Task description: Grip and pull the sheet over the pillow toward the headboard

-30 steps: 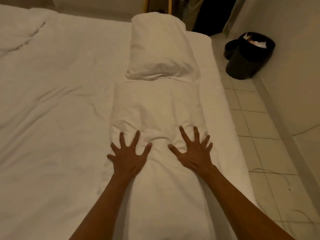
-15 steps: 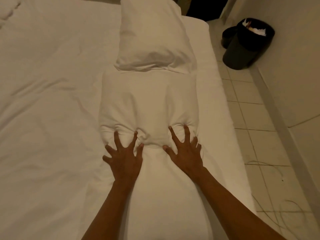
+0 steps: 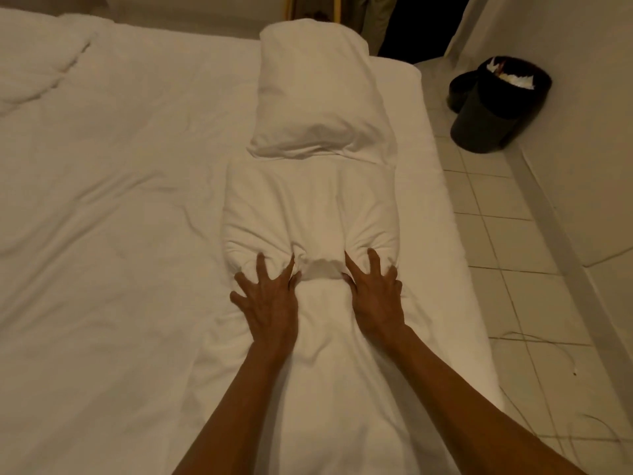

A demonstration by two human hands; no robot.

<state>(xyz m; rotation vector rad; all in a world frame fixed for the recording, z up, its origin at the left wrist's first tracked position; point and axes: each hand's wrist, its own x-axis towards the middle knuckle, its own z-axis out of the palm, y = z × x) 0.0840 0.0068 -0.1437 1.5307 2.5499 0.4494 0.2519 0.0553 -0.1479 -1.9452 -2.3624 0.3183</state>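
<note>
Folded duvet (image 3: 310, 207) bunched further toward pillow (image 3: 318, 97), left hand (image 3: 270, 299) and right hand (image 3: 375, 293) splayed, pressing its fold; fingers straight

Two bare forearms come into view from about 6 o'clock, one ending in the left hand (image 3: 270, 303), the other in the right hand (image 3: 376, 298). No sleeve, glove, watch, ring or bracelet shows anywhere on them. The fingers are long and slim, the knuckles and tendons standing out plainly.

Both forearms run off the bottom edge; the bin's (image 3: 493, 108) contents stay indistinct.
</note>
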